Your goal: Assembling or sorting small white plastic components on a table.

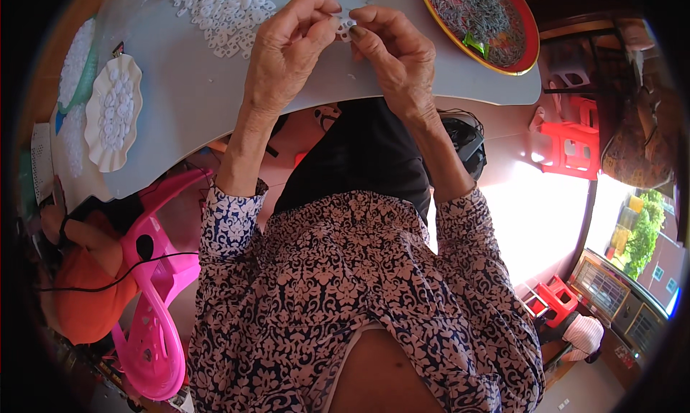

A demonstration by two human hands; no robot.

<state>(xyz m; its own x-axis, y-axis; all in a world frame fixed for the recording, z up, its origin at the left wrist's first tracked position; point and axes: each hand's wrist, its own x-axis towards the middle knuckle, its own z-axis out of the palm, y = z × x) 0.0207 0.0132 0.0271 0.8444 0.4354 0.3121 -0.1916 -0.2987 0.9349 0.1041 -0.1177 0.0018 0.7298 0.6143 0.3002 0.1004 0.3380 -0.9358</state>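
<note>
My left hand [287, 50] and my right hand [399, 54] meet above the near edge of a grey table [201, 104]. Both pinch one small white plastic piece [345, 26] between their fingertips. Just beyond my left hand lies a heap of several similar white pieces [230, 11]. A red round tray [528, 43] with a yellow rim, filled with grey metal bits and one green piece, sits to the far right of my right hand.
A white scalloped dish [111, 115] of white pieces sits at the table's left, with a green-rimmed one [75, 65] behind it. A pink plastic chair [154, 284] stands at my left. Red stools [571, 147] stand on the floor to the right.
</note>
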